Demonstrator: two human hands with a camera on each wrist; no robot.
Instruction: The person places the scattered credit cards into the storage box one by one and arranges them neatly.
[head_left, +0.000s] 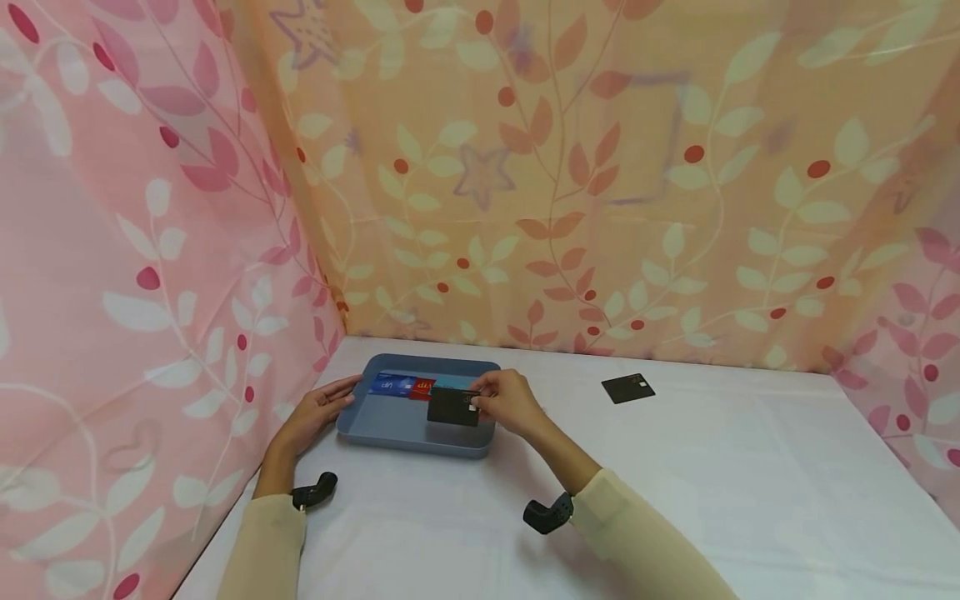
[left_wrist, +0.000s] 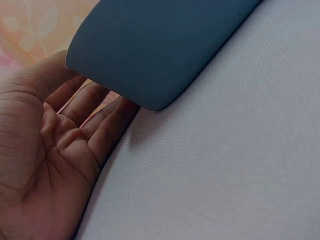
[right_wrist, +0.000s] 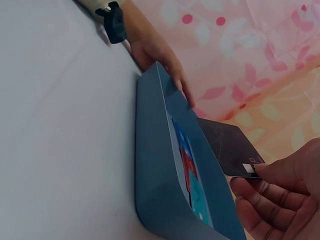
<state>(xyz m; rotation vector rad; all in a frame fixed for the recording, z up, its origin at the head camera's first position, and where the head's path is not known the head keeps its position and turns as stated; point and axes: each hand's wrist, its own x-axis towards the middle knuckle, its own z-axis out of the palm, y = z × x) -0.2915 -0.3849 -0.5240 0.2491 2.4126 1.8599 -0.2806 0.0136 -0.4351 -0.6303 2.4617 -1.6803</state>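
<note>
My right hand (head_left: 512,403) pinches a black card (head_left: 450,407) by its right end, near the light chip, between thumb and fingers. In the head view the card overlaps the right part of a blue-grey tray (head_left: 386,423); the right wrist view shows it above the tray's rim. Inside the tray, along the far side, lie a blue card (head_left: 388,384), a red card (head_left: 421,389) with "VIP" lettering and a teal card (head_left: 454,382), partly hidden. My left hand (head_left: 315,414) rests against the tray's left side, its fingers extended along the wall (left_wrist: 135,55).
Another black card (head_left: 628,388) lies flat on the white-covered table (head_left: 720,492), to the right of the tray. Patterned curtains (head_left: 555,183) stand behind the table and at both sides. Each wrist wears a black camera (head_left: 549,513).
</note>
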